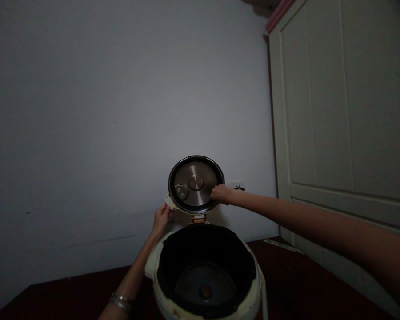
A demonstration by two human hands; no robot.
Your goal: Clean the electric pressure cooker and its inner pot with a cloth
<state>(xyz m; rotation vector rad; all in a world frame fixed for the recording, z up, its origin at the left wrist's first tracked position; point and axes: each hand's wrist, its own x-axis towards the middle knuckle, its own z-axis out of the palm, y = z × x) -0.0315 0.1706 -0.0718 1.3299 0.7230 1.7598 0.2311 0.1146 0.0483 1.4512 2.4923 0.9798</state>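
A white rice cooker (160, 284) stands open in front of me with a dark, empty inner well. Its hinged lid (195, 184) is upright behind it, showing a round steel inner plate with a dark rim. My right hand (221, 194) is closed on the right edge of that plate. My left hand (162, 218) grips the lid's lower left edge, its fingers curled round the white rim. A metal bracelet (121, 302) is on my left wrist.
A plain white wall (103, 124) rises just behind the cooker. A cream panelled door (346, 111) stands at the right. The cooker rests on a dark reddish surface (293, 284). A wall socket (236, 186) sits behind my right hand.
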